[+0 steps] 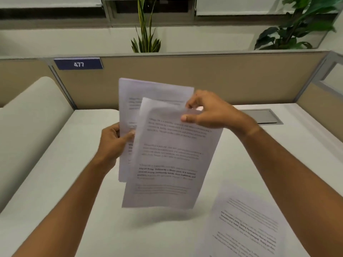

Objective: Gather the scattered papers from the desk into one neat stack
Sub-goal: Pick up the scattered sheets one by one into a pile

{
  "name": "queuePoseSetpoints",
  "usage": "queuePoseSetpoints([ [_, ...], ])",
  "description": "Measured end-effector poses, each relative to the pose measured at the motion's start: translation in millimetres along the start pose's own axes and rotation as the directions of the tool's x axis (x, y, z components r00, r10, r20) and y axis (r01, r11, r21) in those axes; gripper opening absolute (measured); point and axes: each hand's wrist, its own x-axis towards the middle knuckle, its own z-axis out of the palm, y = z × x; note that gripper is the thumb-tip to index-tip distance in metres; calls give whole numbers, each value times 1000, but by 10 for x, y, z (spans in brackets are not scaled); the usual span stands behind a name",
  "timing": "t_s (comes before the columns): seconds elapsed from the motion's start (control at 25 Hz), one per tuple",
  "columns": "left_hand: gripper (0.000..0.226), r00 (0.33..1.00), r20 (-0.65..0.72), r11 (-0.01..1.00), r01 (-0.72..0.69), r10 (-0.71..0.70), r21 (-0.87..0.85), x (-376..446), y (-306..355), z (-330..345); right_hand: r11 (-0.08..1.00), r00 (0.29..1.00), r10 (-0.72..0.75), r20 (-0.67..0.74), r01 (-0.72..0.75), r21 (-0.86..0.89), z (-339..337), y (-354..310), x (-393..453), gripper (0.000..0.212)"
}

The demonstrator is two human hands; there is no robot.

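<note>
White and bare of clutter, the desk top [78, 164] fills the lower frame, walled at the back by a beige cubicle partition [185, 75] that carries a blue number plate [78, 64] at upper left, with green potted plants [146, 34] behind it.

At centre frame the left hand [113, 143] is closed on the left edge of a few white printed sheets [152, 93], thumb in front and fingers behind, holding them upright above the desk. The right hand [209, 112] pinches the top right corner of another white printed sheet [167, 164] between thumb and fingertips; this one hangs in front of the left-hand bundle, tilted and offset toward lower right, so the edges do not line up. Neither bundle touches the desk.

Further out, at lower right of the frame, one more white printed page [245, 227] lies flat on the desk, well apart from the hands. A grey cable hatch [263, 116] sits in the desk near the partition, right of centre.

By my reading, the step in hand is merging the right-hand sheet onto the left-hand bundle. The next move calls for sliding that sheet up and left until corners meet, letting the left thumb clamp it, then freeing the right hand to fetch the flat page and squaring everything.
</note>
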Motion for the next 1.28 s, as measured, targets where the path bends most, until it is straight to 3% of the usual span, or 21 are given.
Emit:
queuePoseSetpoints([
  [0.2, 22, 987, 158, 1000, 8, -3, -26, -59, -123, 113, 991, 992, -63, -109, 49, -126, -34, -68, 280, 15],
  [0.48, 19, 975, 210, 997, 73, -68, -15, -76, -226, 113, 996, 990, -1, -142, 13, 84, 93, 94, 433, 17],
  [0.6, 49, 973, 215, 994, 96, -82, -55, -60, -183, 139, 993, 984, 33, -173, -14, 114, 136, 185, 433, 21],
  [0.76, 20, 984, 177, 1000, -6, 6, 3, -75, -150, 259, 990, 982, 30, -189, -3, 141, 217, 240, 386, 28],
  [0.84, 18, 988, 154, 1000, -20, 17, 18, -77, -215, 285, 1000, 949, -10, -316, 3, -22, 289, 275, 310, 30],
  [0.92, 15, 996, 92, 1000, 0, -2, 19, -79, -272, 272, 955, 848, -173, -501, 19, -297, 408, 347, 118, 31],
  [0.96, 15, 998, 59, 1000, 17, -17, 15, -81, -295, 260, 935, 806, -274, -524, 95, -343, 490, 379, -13, 26],
  [1.0, 16, 999, 32, 1000, 25, -26, 12, -69, -320, 244, 919, 811, -356, -465, 213, -331, 589, 419, -155, 18],
  [1.04, 17, 999, 18, 999, 31, -31, 10, -65, -338, 237, 905, 858, -403, -319, 322, -278, 704, 473, -313, 12],
  [1.12, 19, 999, 10, 999, 31, -31, 8, -52, -343, 244, 918, 934, -320, 158, 347, -193, 955, 586, -609, 13],
  [1.2, 20, 999, 12, 999, 30, -30, 12, -46, -331, 259, 914, 812, -119, 571, 315, -258, 1232, 719, -858, 24],
  [1.28, 20, 1000, 12, 1000, 23, -23, 10, -42, -325, 258, 862, 660, -14, 751, 389, -326, 1450, 867, -1083, 42],
])
